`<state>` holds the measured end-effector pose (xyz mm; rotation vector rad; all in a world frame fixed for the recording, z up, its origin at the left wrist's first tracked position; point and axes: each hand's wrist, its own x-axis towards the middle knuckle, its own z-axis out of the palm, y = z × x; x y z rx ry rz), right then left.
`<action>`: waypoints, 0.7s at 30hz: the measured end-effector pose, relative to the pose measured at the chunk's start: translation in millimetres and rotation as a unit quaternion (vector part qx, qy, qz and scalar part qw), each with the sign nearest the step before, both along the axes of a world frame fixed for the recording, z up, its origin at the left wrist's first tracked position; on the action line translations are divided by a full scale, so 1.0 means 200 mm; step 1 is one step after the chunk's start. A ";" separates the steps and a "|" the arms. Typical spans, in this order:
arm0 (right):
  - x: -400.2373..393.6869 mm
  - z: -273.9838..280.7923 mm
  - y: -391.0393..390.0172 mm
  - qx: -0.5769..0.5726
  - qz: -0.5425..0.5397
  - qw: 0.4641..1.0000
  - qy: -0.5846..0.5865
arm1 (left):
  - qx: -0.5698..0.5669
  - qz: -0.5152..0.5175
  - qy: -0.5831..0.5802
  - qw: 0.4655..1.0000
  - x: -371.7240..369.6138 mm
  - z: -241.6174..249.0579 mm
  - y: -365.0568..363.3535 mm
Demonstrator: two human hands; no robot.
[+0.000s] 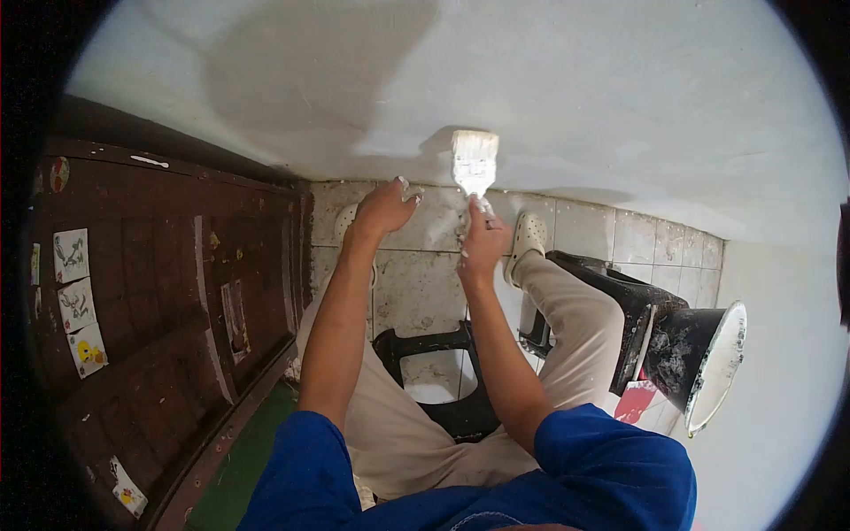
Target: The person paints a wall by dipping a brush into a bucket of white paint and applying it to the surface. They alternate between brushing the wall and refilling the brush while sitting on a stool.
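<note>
My right hand (485, 243) grips the handle of a wide paintbrush (475, 164) coated in white paint. The bristles point up toward the pale wall (575, 106), close to its surface just above the floor line. White paint marks show on this hand's fingers. To the left, my left hand (387, 208) is held loosely near the foot of the wall, with paint-smeared fingertips apart and nothing in them. Both forearms reach forward over my knees.
A paint-spattered black bucket (677, 354) with a white-coated rim stands at right, near a red-and-white flat piece (635, 401). Black plastic stool frames (452, 420) sit around my legs on the tiled floor (416, 296). A dark wooden door (150, 257) with stickers borders the left.
</note>
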<state>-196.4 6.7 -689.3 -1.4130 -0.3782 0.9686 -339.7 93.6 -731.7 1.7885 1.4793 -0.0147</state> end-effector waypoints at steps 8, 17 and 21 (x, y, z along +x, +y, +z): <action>0.01 -1.02 0.15 -0.192 0.066 0.972 -0.120 | 0.018 0.002 0.029 0.999 0.02 0.00 0.01; 0.08 -0.73 0.25 -0.142 0.059 0.987 -0.054 | 0.049 -0.001 0.016 0.999 0.02 -0.02 -0.01; -0.02 -0.14 0.05 -0.048 0.068 0.994 -0.064 | 0.059 0.004 -0.005 0.998 -0.02 -0.03 -0.03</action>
